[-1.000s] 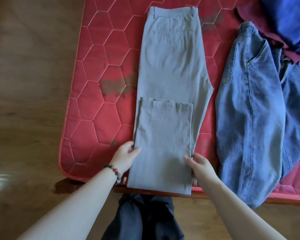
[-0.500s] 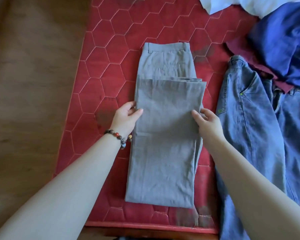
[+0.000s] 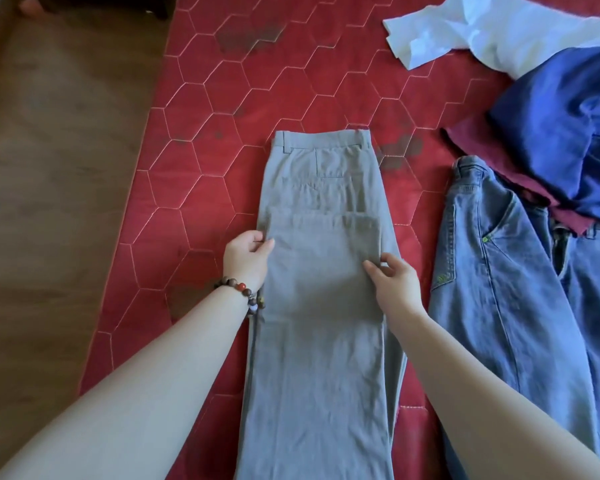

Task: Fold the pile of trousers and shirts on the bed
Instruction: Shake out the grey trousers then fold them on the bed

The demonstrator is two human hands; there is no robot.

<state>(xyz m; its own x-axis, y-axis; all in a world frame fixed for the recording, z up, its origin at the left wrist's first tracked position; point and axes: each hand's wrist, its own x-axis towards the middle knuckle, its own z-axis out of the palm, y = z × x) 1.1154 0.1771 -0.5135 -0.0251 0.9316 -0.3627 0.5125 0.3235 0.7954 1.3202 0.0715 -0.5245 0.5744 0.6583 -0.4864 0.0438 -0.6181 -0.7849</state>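
Grey trousers run lengthwise away from the fingers; left hand and right hand each pinch a side edge of the folded-up leg, waistband straight ahead.

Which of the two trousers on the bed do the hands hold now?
The grey trousers, lying flat in the middle. Both hands grip the edges of its folded-up part. The blue jeans lie untouched to the right.

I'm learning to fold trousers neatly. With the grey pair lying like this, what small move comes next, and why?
Probably carry the folded leg end up to the waistband: both hands, left hand and right hand, pinch the edges of the grey trousers, and the hem lies short of the waistband.
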